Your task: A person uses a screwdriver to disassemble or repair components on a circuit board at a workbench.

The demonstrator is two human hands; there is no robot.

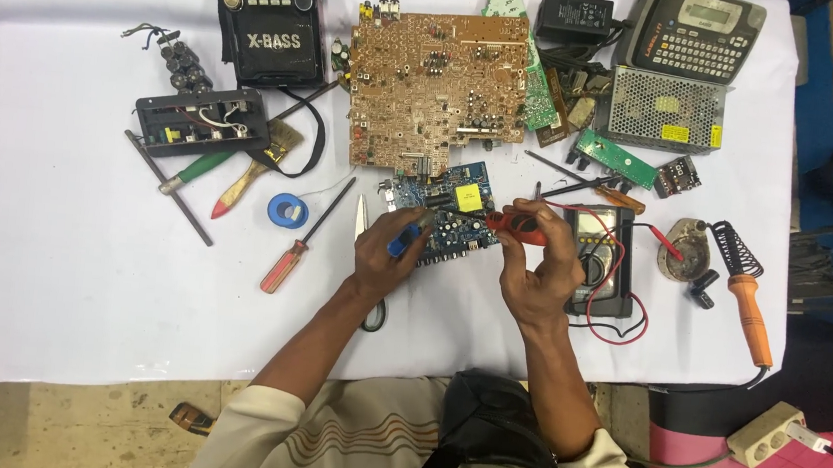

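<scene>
Head view. The blue circuit board [451, 212] lies flat on the white-covered surface [82, 265], just below the large brown circuit board [439, 90] and just left of the multimeter [600, 260]. Judged from its look, the blue board is light, thin and rigid, with fragile raised components on its upper face; it is best taken by its bare edges, not by the parts or the yellow-labelled block near its middle.

The left hand [390, 252] rests at the board's lower-left edge. Its grip is closed around a blue-handled tool [402, 238], fingers wrapped on the handle, tip directed at the board. Whether the tip touches the board cannot be determined.

The right hand [539, 265] is raised over the board's right edge. Its grip is clamped on a red probe [516, 225], held between thumb and fingertips like a pen, with the point facing left toward the board. A red lead runs from this area to the multimeter. The probe appears slim, light and smooth, so a pinch near the front gives the best control.

Nearby: scissors [364, 234] lie partly beneath the left hand, an orange-handled screwdriver [300, 244] lies to the left, and a soldering iron [747, 298] rests well apart on the right.
</scene>
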